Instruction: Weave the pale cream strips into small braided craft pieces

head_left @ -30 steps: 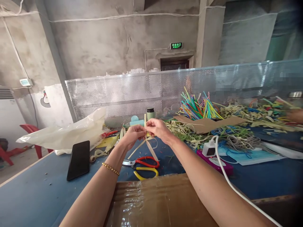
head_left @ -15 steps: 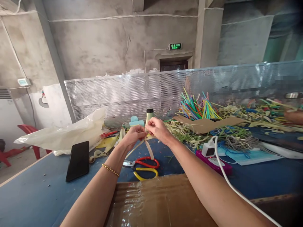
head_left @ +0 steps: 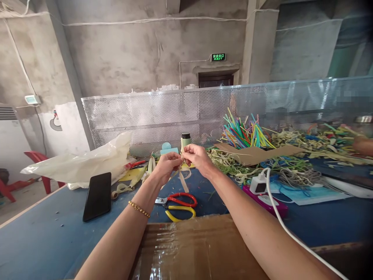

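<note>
My left hand [head_left: 168, 167] and my right hand [head_left: 197, 158] meet above the blue table, fingertips pinched close together. Both are closed on a thin pale strip [head_left: 183, 182], whose loose end hangs below the fingers and curls out to the right. The exact spot where the fingers grip it is partly hidden. Below the hands lie scissors [head_left: 177, 205] with one red and one yellow handle, blades to the left. A bottle with a black lid [head_left: 185, 139] stands just behind my fingers.
A cardboard box [head_left: 201, 249] sits in front of me. To the left lie a black phone [head_left: 97, 196] and a plastic bag [head_left: 84, 161]. At right are a purple power strip [head_left: 269, 202] with a white cable, cardboard, dried strips and colourful stems [head_left: 246, 132]. Another person's hand [head_left: 364, 146] shows far right.
The hanging strip has shifted and now curls into a loop on the right. My hands stay pinched together, nearly in place. The whole view has shifted slightly.
</note>
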A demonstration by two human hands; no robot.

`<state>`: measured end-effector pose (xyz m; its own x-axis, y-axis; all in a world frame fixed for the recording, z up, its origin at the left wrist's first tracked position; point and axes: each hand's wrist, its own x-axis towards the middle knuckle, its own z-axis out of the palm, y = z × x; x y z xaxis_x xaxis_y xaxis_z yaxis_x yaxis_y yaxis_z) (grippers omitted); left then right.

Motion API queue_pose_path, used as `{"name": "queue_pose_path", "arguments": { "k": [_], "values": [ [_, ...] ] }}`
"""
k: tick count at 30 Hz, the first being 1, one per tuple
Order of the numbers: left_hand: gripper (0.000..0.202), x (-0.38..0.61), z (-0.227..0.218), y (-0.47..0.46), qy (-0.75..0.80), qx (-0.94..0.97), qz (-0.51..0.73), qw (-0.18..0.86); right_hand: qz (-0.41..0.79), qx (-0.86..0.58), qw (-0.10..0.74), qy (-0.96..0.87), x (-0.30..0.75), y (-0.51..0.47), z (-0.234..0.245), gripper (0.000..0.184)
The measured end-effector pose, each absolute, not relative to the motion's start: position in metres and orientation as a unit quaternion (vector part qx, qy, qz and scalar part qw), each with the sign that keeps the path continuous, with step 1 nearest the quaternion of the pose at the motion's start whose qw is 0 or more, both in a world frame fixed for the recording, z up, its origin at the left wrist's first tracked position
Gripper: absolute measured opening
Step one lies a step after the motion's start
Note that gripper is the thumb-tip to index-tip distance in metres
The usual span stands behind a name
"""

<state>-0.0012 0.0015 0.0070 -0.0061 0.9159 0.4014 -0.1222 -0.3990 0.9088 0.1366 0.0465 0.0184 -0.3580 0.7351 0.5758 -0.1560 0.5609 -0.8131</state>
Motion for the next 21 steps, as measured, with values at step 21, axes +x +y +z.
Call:
{"name": "queue_pose_path", "arguments": {
  "k": [21],
  "values": [
    [0.027, -0.004, 0.009, -0.002, 0.365, 0.571, 0.598, 0.428, 0.304, -0.16, 0.548, -0.762, 0.14, 0.052, 0.021, 0.012]
  ]
}}
